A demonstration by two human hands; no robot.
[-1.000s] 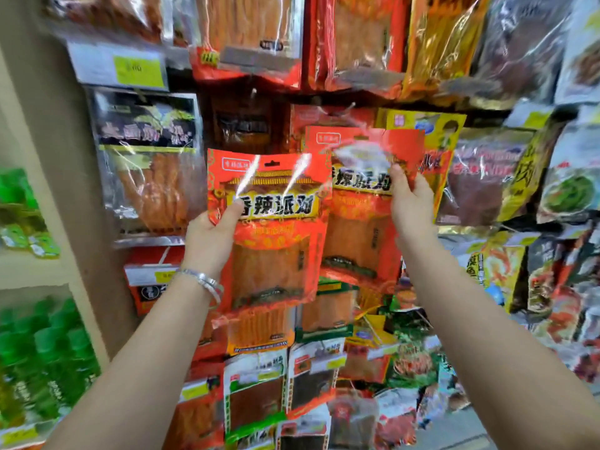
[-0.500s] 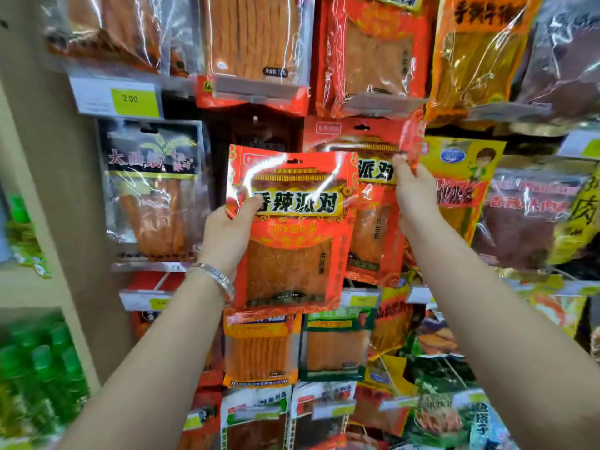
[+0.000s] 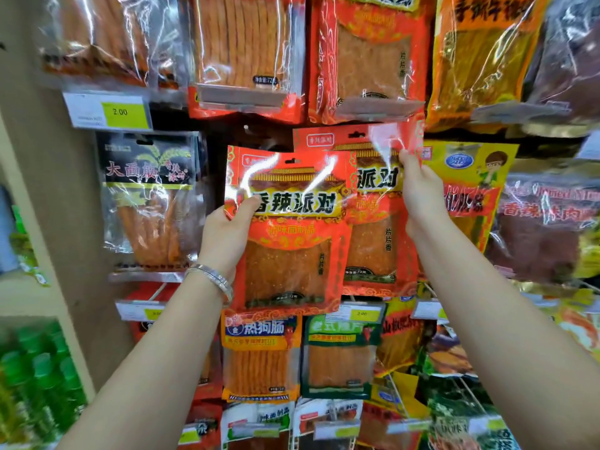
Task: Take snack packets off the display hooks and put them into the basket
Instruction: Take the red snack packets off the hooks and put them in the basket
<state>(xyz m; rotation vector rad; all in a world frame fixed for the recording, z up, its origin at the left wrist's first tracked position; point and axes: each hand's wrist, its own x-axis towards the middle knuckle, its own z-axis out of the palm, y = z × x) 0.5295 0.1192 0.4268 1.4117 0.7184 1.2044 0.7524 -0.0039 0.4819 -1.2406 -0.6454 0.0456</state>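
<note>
Red packet (image 3: 292, 254) pinched at its 9 o'clock edge by left grip (image 3: 227, 235); right grip (image 3: 422, 199) pinches second red packet (image 3: 373, 248) at 1 o'clock corner.

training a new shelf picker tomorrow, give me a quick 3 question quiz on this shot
1. True or false: the left hand grips the front red packet by its left edge.
2. The right hand pinches: A) a yellow price tag, B) the top right corner of the rear red packet, C) a green bottle.
3. Which wrist wears the silver bracelet?
Key: 1 true; 2 B; 3 left.
</note>
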